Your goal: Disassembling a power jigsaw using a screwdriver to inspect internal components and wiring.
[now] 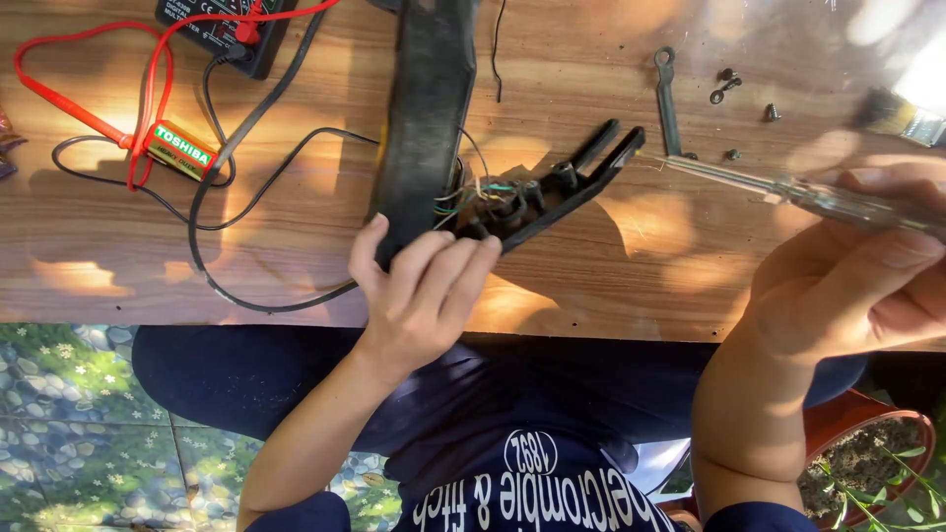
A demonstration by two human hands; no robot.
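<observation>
**Two hands on an opened black casing**

The left hand (426, 286) pins the black casing (512, 202), fingers curled over its exposed wires, steadying it on the table (296, 266). At three o'clock, the right hand (847, 276) grips a screwdriver (788, 187), tip at the casing's end. Loose screws (729, 87) lie at one o'clock; a plant pot (867, 453) holds soil.

On the worktop (611, 286) we see the opened device (463, 148) in the middle, the battery (180, 150) and meter (222, 30) to its left, the spanner (669, 99), screws (727, 84) and brush (902, 115) to its right
</observation>
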